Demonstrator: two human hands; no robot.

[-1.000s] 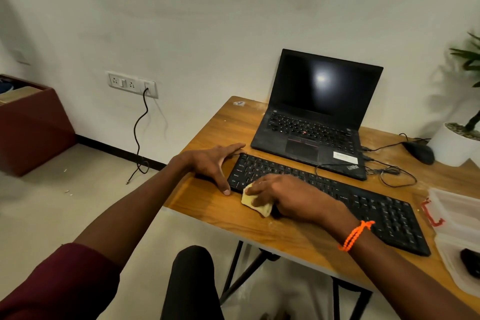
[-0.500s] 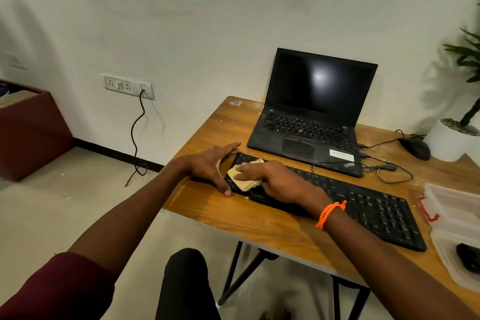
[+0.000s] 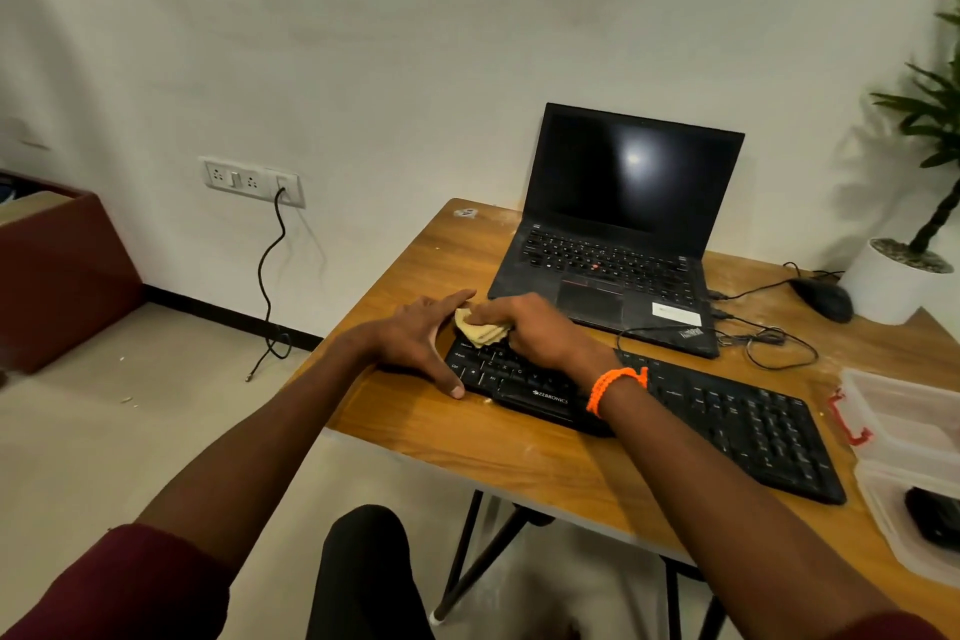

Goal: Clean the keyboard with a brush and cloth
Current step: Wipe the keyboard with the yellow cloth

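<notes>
**Black keys, yellow cloth at the far left corner**

Black keyboard (image 3: 675, 411) lies slantwise along the near part of the wooden desk (image 3: 519, 457), its left end close to the desk's left edge. On its far left corner the right hand (image 3: 535, 333) presses a bunched yellow cloth (image 3: 480, 327), fingers curled over the wad and holding it. The left hand (image 3: 421, 335) lies spread against the keyboard's left end, fingers straight, thumb at the near corner, bracing it and gripping nothing.

Risks, as I judge them: a hard stroke leftward could slide the keyboard toward the desk edge if the bracing hand lifts. The cloth could snag a keycap and lever it loose. A wide sweep rightward could catch the loose cable (image 3: 769, 343) coiled just behind the keyboard, beside the laptop (image 3: 613, 265), and drag it.

Hard to make out: no brush is visible that I can identify. The right forearm covers the keyboard's middle. A plastic box (image 3: 904, 421) at the right is cut off by the frame, and the dark object inside it cannot be identified. Key legends are too small to read.
</notes>
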